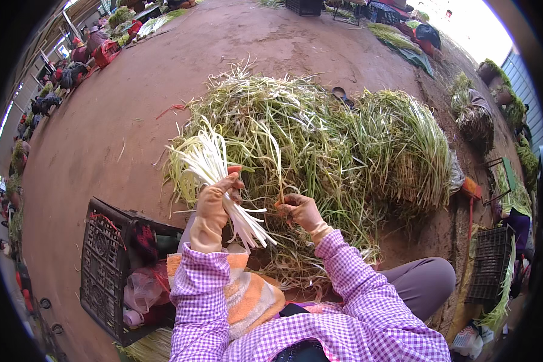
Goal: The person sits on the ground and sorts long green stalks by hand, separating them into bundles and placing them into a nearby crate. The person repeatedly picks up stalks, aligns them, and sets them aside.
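Note:
My left hand (217, 201), in a tan glove with some fingertips bare, is closed round a bundle of pale, peeled leafy stalks (208, 156). Their white ends point down and right, and the yellow-green leaves hang over to the upper left. To the right of it, my right hand (296, 210) pinches the lower end of a single thin stalk (278, 167), whose leaves reach upward. Behind both hands spreads a large heap of untrimmed green stalks (298, 122), with loose dry leaves below. An orange and white striped cloth (249, 289) covers my lap.
A black plastic crate (104, 267) holding bags stands at the left. Bundled stalks (402, 149) adjoin the heap's right side. Farther right are a red-handled tool (471, 192) and another black crate (488, 264). Several people work along the far left edge.

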Available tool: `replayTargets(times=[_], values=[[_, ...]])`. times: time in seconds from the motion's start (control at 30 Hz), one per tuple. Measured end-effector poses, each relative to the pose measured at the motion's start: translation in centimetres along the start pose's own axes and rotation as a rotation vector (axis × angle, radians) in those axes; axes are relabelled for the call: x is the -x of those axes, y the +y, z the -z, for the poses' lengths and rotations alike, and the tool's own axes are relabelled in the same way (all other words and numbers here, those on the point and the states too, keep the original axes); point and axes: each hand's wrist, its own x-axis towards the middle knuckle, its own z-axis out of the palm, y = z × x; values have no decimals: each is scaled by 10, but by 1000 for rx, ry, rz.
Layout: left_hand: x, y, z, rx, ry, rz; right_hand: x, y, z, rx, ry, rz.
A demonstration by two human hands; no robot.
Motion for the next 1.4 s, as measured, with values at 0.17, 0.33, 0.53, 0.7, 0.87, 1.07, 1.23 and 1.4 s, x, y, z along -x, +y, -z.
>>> replayTargets(times=[0.17, 0.33, 0.53, 0.7, 0.87, 1.07, 1.23, 1.4], values=[[10, -13, -14, -341, 138, 29, 34, 7, -8, 86, -70, 20], [10, -29, -18, -349, 123, -17, 55, 18, -13, 125, -141, 13], [-7, -48, -14, -253, 112, 133, 70, 34, -11, 204, -241, 114], [-6, -62, -13, -276, 109, 130, 50, 14, -11, -60, -288, -119], [-5, -63, -22, -249, 148, -24, 22, -3, -34, -144, -89, 193], [5, -40, -23, -489, 227, -37, 44, 65, 4, -67, 96, -126], [9, -23, -13, -525, 172, -157, 73, 103, 100, 1261, 318, -597], [4, -30, -3, -238, -43, 88, 66, 63, 109, 925, 456, -478]])
